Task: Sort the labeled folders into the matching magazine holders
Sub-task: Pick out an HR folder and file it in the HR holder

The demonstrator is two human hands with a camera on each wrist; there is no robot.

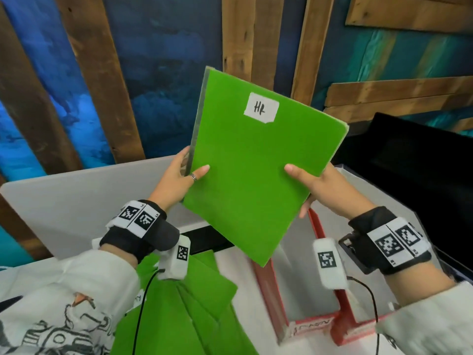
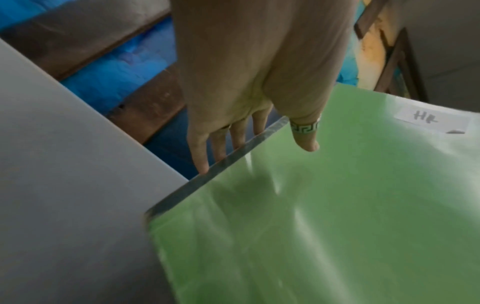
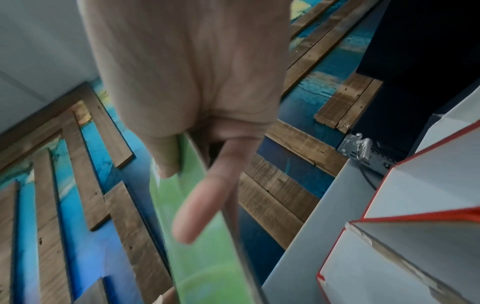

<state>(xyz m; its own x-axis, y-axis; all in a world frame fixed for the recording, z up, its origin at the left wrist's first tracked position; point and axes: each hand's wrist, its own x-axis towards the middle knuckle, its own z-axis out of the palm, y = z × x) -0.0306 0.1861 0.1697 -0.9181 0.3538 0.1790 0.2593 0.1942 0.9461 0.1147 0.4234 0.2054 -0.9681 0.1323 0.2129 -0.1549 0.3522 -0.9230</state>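
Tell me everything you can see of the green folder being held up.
The green folder is a flat, glossy, plastic-looking sleeve with a greyish spine along its left edge and a white label handwritten "HR". It is held in the air, tilted, above the red-edged magazine holders. The left hand pinches the spine edge, and the right hand pinches the opposite edge.

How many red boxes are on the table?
2. Both stand low on the right, side by side: one holder below the held folder, the other beside it, under the right wrist. More may be hidden behind the folder.
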